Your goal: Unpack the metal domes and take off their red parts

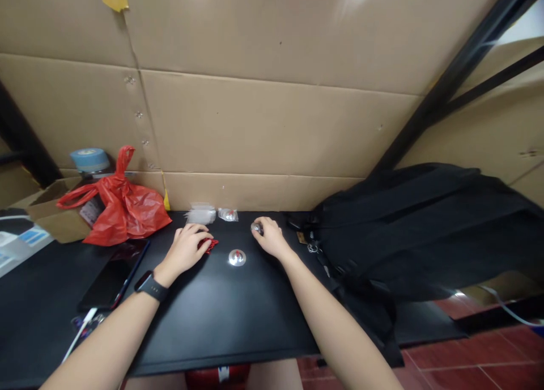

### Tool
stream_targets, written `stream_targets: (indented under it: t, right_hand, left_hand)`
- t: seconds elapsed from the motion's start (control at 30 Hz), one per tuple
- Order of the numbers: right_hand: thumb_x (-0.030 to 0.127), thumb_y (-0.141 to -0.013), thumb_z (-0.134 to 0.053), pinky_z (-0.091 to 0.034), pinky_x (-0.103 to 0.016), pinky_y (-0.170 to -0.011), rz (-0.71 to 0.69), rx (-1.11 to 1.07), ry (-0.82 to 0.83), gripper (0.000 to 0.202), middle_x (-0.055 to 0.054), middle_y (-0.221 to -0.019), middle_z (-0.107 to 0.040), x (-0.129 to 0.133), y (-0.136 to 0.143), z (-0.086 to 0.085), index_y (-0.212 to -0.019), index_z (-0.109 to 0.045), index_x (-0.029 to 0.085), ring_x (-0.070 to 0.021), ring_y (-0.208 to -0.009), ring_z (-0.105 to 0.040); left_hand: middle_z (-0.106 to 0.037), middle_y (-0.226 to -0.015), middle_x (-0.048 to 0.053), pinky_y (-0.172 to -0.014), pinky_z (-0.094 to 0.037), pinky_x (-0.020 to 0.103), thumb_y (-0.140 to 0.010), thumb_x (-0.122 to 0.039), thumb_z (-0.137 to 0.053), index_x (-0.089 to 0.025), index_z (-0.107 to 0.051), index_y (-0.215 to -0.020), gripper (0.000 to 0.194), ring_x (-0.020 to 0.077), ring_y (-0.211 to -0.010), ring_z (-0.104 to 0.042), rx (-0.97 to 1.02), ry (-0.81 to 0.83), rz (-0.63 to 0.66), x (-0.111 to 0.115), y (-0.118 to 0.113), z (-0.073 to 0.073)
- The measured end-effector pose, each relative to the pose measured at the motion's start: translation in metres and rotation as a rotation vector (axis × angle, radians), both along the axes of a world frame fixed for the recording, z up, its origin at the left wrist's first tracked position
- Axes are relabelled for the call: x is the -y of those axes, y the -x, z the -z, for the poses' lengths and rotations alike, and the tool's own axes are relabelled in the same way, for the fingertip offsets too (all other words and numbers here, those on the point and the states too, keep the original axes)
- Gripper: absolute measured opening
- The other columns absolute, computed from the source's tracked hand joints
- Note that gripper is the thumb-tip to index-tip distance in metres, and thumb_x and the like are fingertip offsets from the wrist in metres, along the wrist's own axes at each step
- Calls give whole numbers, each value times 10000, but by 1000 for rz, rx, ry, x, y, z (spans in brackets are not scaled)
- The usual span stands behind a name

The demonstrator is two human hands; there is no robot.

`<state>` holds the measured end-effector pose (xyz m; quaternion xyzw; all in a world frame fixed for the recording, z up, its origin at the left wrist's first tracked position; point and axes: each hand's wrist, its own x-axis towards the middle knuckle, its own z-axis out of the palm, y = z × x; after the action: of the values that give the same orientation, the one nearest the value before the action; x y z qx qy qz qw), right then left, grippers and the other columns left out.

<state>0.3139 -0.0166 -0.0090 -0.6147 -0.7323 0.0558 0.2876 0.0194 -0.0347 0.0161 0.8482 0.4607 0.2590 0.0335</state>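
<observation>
Forearms [325,316] extend over the black table [221,327], the right hand [272,241] pinching a small silvery object [255,228], the left hand [186,246] curled at a red item [212,245], closure unclear, a shiny disc [237,258] between them; light, level fingertip pressure would best prevent slipping.

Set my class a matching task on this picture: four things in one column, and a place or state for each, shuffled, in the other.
Things
1. Red plastic bag
2. Left hand
3. Phone
4. Right hand

Places and states
a. Lies flat, with a white cable at its near end
b. Has a small shiny thing at its fingers
c. Is knotted at the top
d. Has its fingers at a small red thing

Right pairs: 1-c, 2-d, 3-a, 4-b
</observation>
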Motion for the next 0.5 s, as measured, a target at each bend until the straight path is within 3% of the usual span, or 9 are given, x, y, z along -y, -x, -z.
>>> stream_targets:
  t: [0.27,0.5]
  right_hand:
    - [207,-877,-579,-425,-326,-816,-28,-37,8,173,-74,-959,-663,-15,-11,13,-1045,-614,189,-203,-875,-577]
    - [247,-906,-558,-431,-380,-848,6,-51,-61,144,-85,-1009,-683,-6,-8,3,-1037,-610,218,-240,-922,-579]
  left_hand:
    - [-687,-1065,61,-832,-357,377,-923,-312,-538,-240,-717,-843,209,253,-1031,-557,2,-14,-51,2,-13,-1]
    - [-759,-969,25,-872,-407,376,-932,-329,-533,-247,-714,-910,200,231,-935,-672,240,21,-100,7,-13,-8]
